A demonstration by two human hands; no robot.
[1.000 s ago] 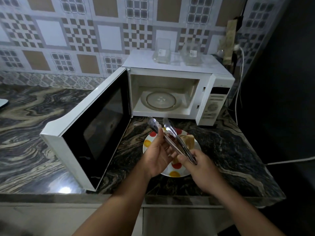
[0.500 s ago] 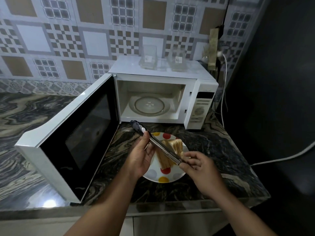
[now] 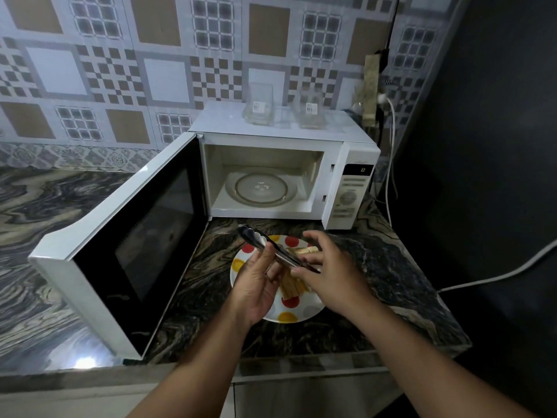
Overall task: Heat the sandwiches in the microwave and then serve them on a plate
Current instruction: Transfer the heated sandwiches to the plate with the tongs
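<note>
A white plate with red and yellow dots [image 3: 287, 316] lies on the marble counter in front of the microwave [image 3: 346, 152]. Sandwiches [image 3: 291, 289] rest on it, partly hidden by my hands. Metal tongs [image 3: 256, 236], closed, hover over the plate with their tips pointing up and left. My left hand [image 3: 256, 282] grips the tongs around the middle. My right hand [image 3: 328, 276] pinches their handle end with fingers spread. The microwave's door [image 3: 129, 245] stands wide open to the left, and only the glass turntable [image 3: 261, 188] shows in the cavity.
Two clear plastic containers [image 3: 260, 108] sit on top of the microwave. A power strip and white cables [image 3: 388, 140] hang at the right, by a dark wall. The open door blocks the counter to the left of the plate. The counter edge [image 3: 301, 366] runs close below.
The tongs have gone from spread to closed and tilted flatter over the plate. My right hand has loosened to a fingertip pinch at the handle end. The camera moved closer.
</note>
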